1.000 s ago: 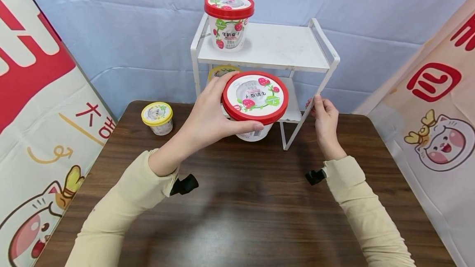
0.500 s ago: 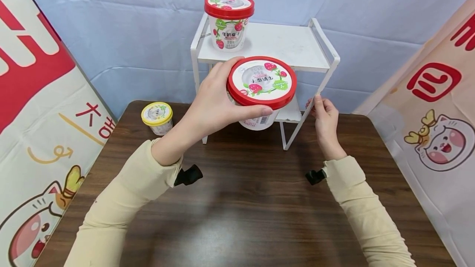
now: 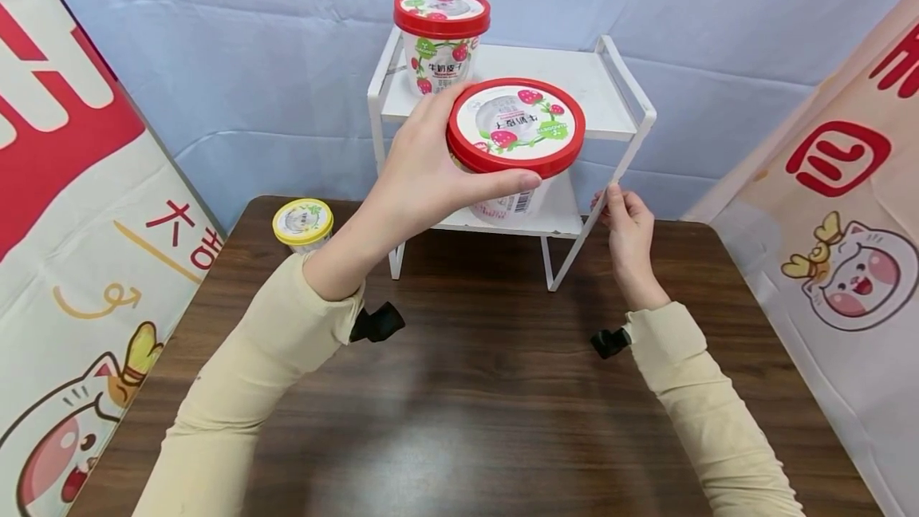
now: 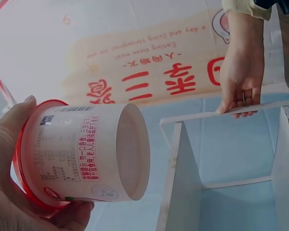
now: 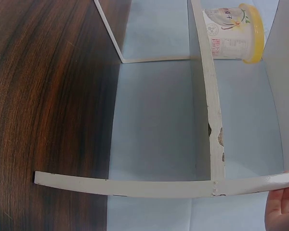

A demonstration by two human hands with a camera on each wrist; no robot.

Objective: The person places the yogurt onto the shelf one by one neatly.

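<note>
My left hand (image 3: 424, 158) grips a white tub with a red strawberry lid (image 3: 518, 120) around its rim, held in the air before the shelf. In the left wrist view the tub (image 4: 82, 149) shows its barcode side and base, apart from the shelf. My right hand (image 3: 630, 242) holds the right front upright of the white two-tier shelf (image 3: 567, 90). In the right wrist view part of that hand (image 5: 283, 204) is at the frame. A second red-lidded tub (image 3: 441, 38) stands upright on the top tier at the left, its lower part partly covered by my left hand.
A tub with a yellow lid (image 5: 233, 33) sits on the lower tier, hidden in the head view. Another small yellow-lidded tub (image 3: 303, 222) stands on the dark wood table (image 3: 459, 389), left of the shelf. Printed cloths hang at both sides.
My left hand has lifted the red-lidded tub upward and a little to the right, from in front of the lower tier toward the top tier's height. My right hand has stayed on the shelf upright.
</note>
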